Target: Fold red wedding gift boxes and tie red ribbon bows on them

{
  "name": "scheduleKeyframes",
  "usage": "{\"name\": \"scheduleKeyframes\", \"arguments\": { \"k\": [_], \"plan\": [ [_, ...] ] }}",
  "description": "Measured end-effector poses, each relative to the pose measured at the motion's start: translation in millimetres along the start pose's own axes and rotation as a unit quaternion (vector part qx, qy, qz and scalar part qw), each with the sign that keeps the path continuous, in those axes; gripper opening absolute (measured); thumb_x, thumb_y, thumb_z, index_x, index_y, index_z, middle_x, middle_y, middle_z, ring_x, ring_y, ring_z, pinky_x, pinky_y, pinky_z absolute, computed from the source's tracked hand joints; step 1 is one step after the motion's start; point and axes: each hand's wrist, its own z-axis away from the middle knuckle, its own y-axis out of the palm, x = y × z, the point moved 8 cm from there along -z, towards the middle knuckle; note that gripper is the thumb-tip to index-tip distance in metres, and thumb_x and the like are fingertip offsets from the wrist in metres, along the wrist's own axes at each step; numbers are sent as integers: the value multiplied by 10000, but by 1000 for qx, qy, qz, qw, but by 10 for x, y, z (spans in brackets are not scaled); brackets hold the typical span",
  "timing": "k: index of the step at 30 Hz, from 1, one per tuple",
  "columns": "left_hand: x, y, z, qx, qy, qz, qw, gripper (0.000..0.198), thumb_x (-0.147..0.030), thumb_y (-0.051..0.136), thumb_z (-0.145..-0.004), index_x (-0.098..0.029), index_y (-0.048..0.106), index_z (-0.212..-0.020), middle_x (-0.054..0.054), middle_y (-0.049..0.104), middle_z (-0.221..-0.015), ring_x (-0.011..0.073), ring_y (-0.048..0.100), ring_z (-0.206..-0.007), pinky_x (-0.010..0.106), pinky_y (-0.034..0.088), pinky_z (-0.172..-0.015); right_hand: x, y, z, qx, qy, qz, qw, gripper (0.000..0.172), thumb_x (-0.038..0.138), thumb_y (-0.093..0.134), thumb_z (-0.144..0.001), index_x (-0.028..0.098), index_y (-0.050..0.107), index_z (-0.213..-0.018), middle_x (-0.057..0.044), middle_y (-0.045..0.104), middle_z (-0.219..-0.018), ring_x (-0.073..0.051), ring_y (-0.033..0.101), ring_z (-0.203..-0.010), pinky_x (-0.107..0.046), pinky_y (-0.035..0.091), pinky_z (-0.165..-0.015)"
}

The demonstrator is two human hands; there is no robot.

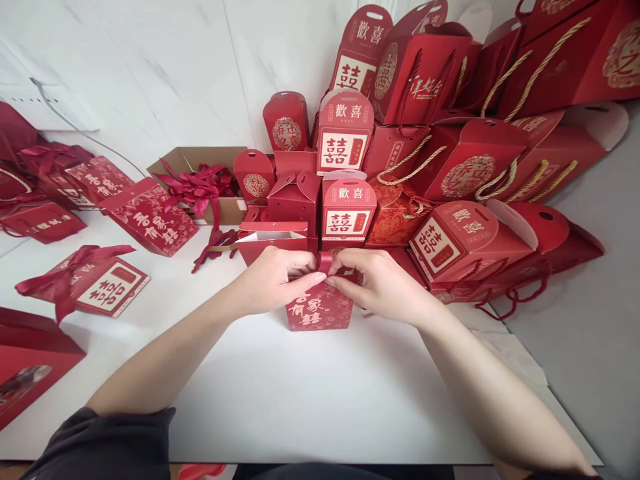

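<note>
A red gift box (319, 310) with white Chinese characters stands upright on the table in front of me. At its top edge a dark red ribbon (325, 262) rises in a small loop. My left hand (280, 279) pinches the ribbon from the left, thumb pointing inward. From the other side my right hand (373, 283) pinches it too, with the thumb over the box's upper edge. The two thumbs nearly meet at the loop. Fingers cover most of the box top, so how the ribbon runs there is hidden.
Stacked red gift boxes (440, 160) crowd the back and right. A cardboard box (230, 157) with ribbons (200, 187) stands behind, left of centre. A ribbon-tied box (107, 287) and a large red bag (35, 353) lie left on the white table (320, 393).
</note>
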Motion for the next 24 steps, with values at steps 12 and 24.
{"name": "scheduleKeyframes", "arguments": {
  "k": [12, 24],
  "plan": [
    [-73, -75, 68, 50, 49, -78, 994, 135, -304, 625, -845, -177, 666, -822, -33, 615, -669, 85, 493, -583, 208, 374, -545, 5, 54, -10, -5, -38, 17, 999, 69, 131, 568, -892, 191, 591, -867, -2, 646, -861, -132, 575, -742, -230, 408, -677],
    [-36, -81, 55, -95, 39, -78, 992, 346, -279, 636, -814, -139, 469, -546, -49, 411, -503, 65, 345, -506, 217, 288, -467, 90, -50, 77, -4, -44, 75, 996, 90, 207, 522, -954, 202, 603, -992, -39, 654, -955, -180, 616, -846, -301, 476, -773]
  ]
}}
